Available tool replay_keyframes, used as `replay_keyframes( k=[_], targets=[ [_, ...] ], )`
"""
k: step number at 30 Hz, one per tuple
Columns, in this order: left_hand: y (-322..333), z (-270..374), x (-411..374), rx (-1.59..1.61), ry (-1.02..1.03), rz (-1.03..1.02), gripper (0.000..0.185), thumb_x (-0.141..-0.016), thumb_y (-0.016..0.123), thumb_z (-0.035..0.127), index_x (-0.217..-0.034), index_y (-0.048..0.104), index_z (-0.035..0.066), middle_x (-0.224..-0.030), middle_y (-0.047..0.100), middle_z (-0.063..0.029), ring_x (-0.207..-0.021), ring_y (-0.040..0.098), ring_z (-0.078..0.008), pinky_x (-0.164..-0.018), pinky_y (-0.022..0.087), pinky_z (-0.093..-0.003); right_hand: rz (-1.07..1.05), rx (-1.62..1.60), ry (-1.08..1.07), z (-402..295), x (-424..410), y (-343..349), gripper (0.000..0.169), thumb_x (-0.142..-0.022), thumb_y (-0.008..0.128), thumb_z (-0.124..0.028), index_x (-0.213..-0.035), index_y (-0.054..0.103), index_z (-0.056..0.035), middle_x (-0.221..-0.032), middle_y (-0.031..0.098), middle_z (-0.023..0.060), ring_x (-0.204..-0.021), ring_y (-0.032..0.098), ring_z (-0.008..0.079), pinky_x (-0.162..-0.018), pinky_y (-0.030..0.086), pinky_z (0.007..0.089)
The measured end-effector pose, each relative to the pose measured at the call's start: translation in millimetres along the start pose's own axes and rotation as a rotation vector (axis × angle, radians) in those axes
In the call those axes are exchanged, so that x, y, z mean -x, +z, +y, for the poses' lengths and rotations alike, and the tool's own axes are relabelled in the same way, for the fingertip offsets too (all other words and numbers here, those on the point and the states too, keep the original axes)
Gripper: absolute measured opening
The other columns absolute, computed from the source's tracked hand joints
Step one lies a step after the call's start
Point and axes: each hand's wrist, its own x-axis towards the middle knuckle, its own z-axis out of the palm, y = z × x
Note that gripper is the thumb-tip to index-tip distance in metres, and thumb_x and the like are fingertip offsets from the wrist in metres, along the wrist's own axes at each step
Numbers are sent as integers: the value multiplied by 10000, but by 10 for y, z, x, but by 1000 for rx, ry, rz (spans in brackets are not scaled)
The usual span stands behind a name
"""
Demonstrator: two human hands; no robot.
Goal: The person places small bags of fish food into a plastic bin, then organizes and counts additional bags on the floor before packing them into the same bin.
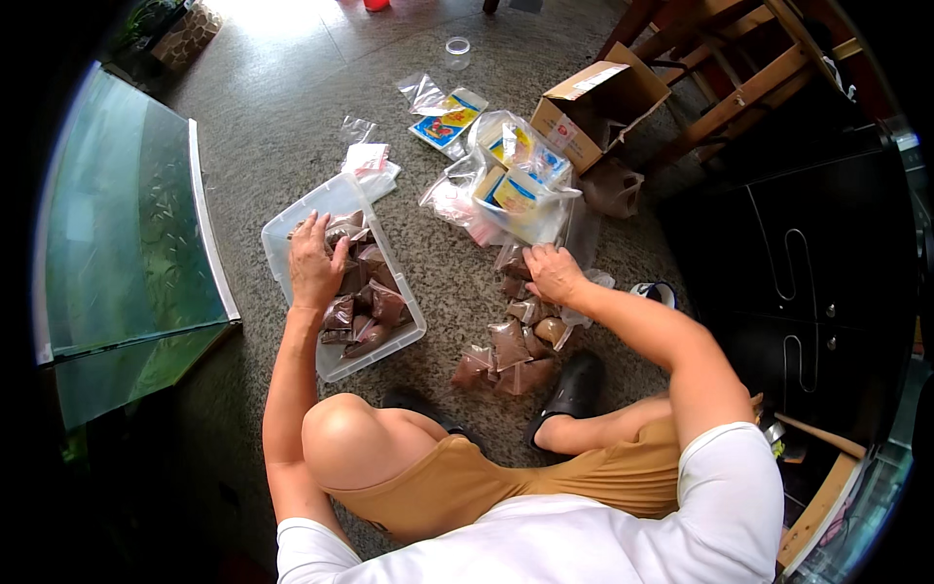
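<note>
My left hand (315,271) is over a clear plastic bin (413,330), palm down with the thumb spread from the fingers. Small zip-lock bags of brown granules (385,303) fill much of the bin, and one bag (349,228) lies by my fingertips. My right hand (553,273) reaches to the floor, fingers curled at the edge of a brown-filled bag (513,260). Its palm side is hidden, so a grip cannot be made out. Below it, more filled bags (509,346) lie in a loose pile, one with lighter tan contents (552,331).
Clear plastic sacks with printed packets (514,191) lie ahead, beside an open cardboard box (584,102). Empty zip bags (371,166) lie beyond the bin. A glass tank (139,212) stands left, a black cabinet (788,270) right. A mug (655,293) and clear jar (457,52) are on the floor.
</note>
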Motion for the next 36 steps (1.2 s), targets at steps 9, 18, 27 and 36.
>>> replay_keyframes(
  k=[9,18,27,36],
  targets=[
    [-289,117,453,185,-114,10,378,-848,708,168,-1190,665,13,-1327,593,-194,-1234,529,-358,-1066,407,-429,-104,-29,259,-35,-329,207,529,-686,754,-343,-1105,669,-32,-1047,633,148,-1090,560,328,-980,386,456],
    [-389,-15,563,807,-476,129,315,-970,633,136,-1233,628,-36,-1268,632,-131,-1115,607,-156,-965,474,-267,-85,-862,102,-778,-1219,-1770,529,-763,718,-373,-1189,647,-67,-1006,728,174,-932,709,309,-876,549,398],
    [-516,148,662,455,-259,190,289,-919,624,65,-1202,649,11,-1148,676,-112,-976,650,-185,-852,514,-279,-752,-123,218,89,-446,-747,336,-792,665,-322,-873,737,-5,-881,723,165,-856,711,327,-752,576,450],
    [2,1076,435,601,374,-362,201,-901,670,71,-1099,694,46,-973,682,-112,-829,654,-188,-695,530,-299,-464,-81,475,220,89,190,393,-750,719,-399,-963,758,-71,-996,738,143,-975,693,322,-834,516,458]
  ],
)
